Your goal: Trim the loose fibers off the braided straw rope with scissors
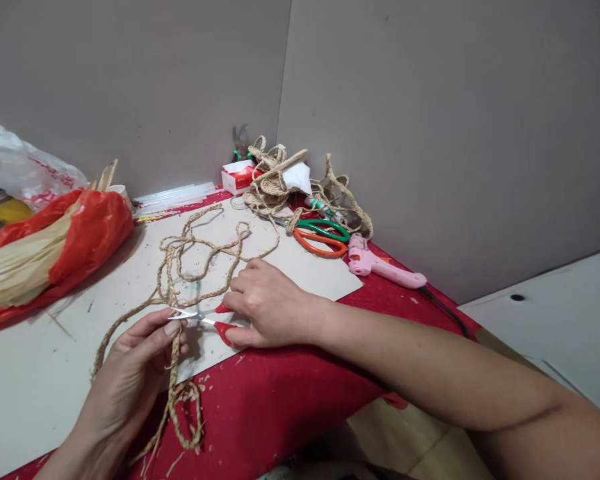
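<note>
My right hand point(265, 303) grips a small pair of scissors point(200, 316) by its red handles. The scissor blades are slightly apart and lie across the braided straw rope at my left fingertips. My left hand point(135, 363) pinches the braided straw rope point(175, 360) between thumb and fingers. A looped end of the rope hangs below that hand over the red cloth. More of it curls in loose loops on the white board beyond both hands.
On the white board point(20, 380), at left, lies a red plastic bag point(97, 227) with dried husks point(35, 260). Behind are clear sticks point(175, 198), a red-white box point(237, 177) and a braid heap point(270, 187). Green-and-orange-handled scissors point(325, 238) and a pink glue gun point(387, 267) lie right, near the wall.
</note>
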Tool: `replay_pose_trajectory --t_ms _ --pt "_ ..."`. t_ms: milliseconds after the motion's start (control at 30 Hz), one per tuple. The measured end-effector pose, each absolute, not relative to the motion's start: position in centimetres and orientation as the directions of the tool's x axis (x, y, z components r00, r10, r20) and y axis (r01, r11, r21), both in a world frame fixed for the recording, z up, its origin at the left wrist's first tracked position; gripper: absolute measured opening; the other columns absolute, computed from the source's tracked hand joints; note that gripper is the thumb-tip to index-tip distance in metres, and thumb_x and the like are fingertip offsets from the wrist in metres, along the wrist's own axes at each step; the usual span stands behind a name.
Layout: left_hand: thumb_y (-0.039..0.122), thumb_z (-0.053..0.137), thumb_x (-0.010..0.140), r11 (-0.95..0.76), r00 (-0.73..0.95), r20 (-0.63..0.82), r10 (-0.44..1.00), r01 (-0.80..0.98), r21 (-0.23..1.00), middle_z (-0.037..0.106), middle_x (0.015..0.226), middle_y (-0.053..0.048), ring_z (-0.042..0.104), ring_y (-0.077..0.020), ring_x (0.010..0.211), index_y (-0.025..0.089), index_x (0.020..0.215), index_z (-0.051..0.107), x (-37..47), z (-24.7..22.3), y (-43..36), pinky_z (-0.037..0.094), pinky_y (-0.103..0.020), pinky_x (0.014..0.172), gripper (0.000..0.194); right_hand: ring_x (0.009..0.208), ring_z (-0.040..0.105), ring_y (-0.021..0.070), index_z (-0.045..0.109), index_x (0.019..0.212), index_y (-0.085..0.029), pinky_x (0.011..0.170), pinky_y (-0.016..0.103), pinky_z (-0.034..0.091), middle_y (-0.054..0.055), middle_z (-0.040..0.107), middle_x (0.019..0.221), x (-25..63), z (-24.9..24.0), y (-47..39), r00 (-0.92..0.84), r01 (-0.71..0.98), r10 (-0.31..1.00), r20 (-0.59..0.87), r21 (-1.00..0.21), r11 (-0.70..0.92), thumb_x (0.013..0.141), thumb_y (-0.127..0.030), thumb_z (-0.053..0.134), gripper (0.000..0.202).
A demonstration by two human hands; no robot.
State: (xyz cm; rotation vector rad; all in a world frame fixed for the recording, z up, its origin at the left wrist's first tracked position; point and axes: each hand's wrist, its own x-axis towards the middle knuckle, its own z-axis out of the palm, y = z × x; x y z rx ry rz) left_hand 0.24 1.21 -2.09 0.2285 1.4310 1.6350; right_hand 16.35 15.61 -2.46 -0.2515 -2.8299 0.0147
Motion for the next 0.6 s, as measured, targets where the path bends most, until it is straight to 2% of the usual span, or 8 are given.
replay_pose_trajectory --t_ms 200,367,500,600 --pt "0.016 0.088 0.049 0.115 -0.566 -0.405 0.719 -0.477 0.871 0.074 0.074 -0.008 0.064 -0.0124 0.057 0.012 0.083 0.074 0.18 -2.22 1.1 0.053 -0.02 0.059 0.036 0.069 0.056 0.0188 0.067 0.081 -0.017 0.072 0.035 0.026 0.006 0.066 0.074 16.35 -2.57 15.77 -0.934 0.182 0.173 0.313 -0.003 0.983 0.082 -0.048 0.049 0.036" --pt "0.016 0.089 0.047 0.115 -0.641 -0.378 0.668 -0.412 0.904 0.074 0.072 -0.007 0.065 -0.012 0.059 0.015 0.079 0.075 0.39 -2.48 1.14 0.052 -0.017 0.059 0.035 0.065 0.056 0.0182 0.067 0.075 -0.016 0.07 0.035 0.025 0.006 0.067 0.069 16.25 -2.37 15.41 -0.937 0.182 0.164 0.308 0.029 0.983 0.081 -0.045 0.052 0.034" --pt "0.016 0.088 0.049 0.102 -0.669 -0.358 0.651 -0.391 0.915 0.074 0.071 -0.006 0.064 -0.0111 0.06 0.015 0.079 0.075 0.46 -2.72 1.19 0.051 -0.016 0.06 0.033 0.061 0.054 0.0158 0.066 0.071 -0.016 0.068 0.034 0.024 0.005 0.067 0.065 16.25 -2.18 14.96 -0.957 0.146 0.138 0.254 0.013 0.989 0.084 -0.04 0.051 0.031" --pt "0.015 0.087 0.05 0.089 -0.655 -0.361 0.664 -0.41 0.908 0.073 0.07 -0.006 0.064 -0.0109 0.057 0.015 0.082 0.074 0.44 -2.42 1.07 0.051 -0.017 0.057 0.034 0.059 0.052 0.0138 0.065 0.068 -0.017 0.066 0.033 0.024 0.003 0.067 0.064 16.32 -2.27 15.01 -0.953 0.115 0.117 0.28 -0.023 0.993 0.086 -0.036 0.049 0.031"
